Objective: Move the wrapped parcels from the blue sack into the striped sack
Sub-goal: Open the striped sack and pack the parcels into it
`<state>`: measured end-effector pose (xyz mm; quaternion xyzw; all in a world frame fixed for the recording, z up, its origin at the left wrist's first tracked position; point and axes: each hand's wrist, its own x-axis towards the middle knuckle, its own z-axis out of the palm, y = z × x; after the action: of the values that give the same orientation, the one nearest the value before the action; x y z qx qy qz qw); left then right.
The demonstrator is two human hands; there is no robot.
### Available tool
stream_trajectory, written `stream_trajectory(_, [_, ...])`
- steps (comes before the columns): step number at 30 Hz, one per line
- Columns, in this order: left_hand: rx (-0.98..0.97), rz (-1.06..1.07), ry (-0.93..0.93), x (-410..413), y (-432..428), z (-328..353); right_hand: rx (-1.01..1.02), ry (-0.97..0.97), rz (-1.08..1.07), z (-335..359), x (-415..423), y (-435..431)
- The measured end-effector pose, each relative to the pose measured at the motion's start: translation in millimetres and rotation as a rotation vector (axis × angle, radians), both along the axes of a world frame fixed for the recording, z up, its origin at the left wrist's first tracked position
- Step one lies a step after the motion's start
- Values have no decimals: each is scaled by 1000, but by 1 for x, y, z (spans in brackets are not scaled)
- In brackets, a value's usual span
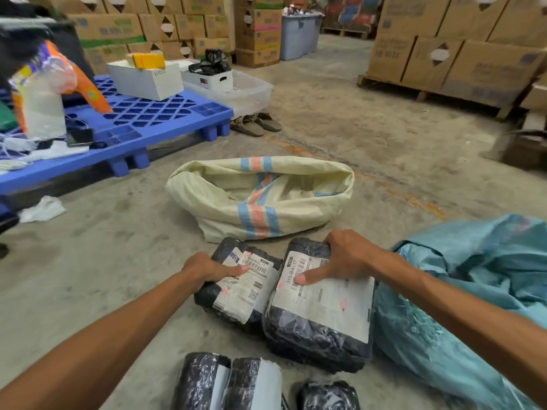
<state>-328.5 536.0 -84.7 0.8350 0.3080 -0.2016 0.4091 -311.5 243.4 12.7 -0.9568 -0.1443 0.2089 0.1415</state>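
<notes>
Just short of striped sack [257, 214], left hand [204, 267] grips left parcel [236, 294], right hand [349, 254] grips right parcel [325, 309]. That sack lies straight ahead of both.

light: soft, even, indoor
shadows: faint, under parcels [316, 318] near the fingers [333, 239]
blur: orange packet [44, 93] far left of fingers smeared
edges: wide-angle bending, cartons [473, 54] lean

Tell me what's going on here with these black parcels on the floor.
A person is handling wrapped parcels on a warehouse floor. The left hand grips the smaller parcel by its edge, and the right hand grips the larger parcel beside it, thumb on the label. The striped sack lies open just beyond them, the blue sack is crumpled at the right, and other parcels lie nearer the camera.
</notes>
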Motion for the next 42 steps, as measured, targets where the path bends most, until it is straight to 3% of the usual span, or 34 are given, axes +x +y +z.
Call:
stream_trajectory(8, [-236, 45, -69, -11, -4, 24, 261, 79, -10, 23, -25, -12])
stream_trajectory(15, [-442, 33, -58, 3, 23, 118, 691, 572, -475, 50, 9, -40])
stream_trajectory(17, [-520, 98, -91, 15, 39, 133, 771, 612, -549, 49, 35, -42])
stream_trajectory(25, [-692, 182, -151, 85, 54, 137, 686, 530, -684, 48, 132, -16])
stream_trajectory(33, [-605, 159, -63, 226, 63, 89, 391, 473, -678, -1, 282, 13])
stream_trajectory(40, [-751, 365, -167, 293, 60, -17, 654, 341, -812, -82, 346, 27])
stream_trajectory(42, [-693, 413, -209, 292, 68, -46, 697, 293, -816, -114, 352, 25])
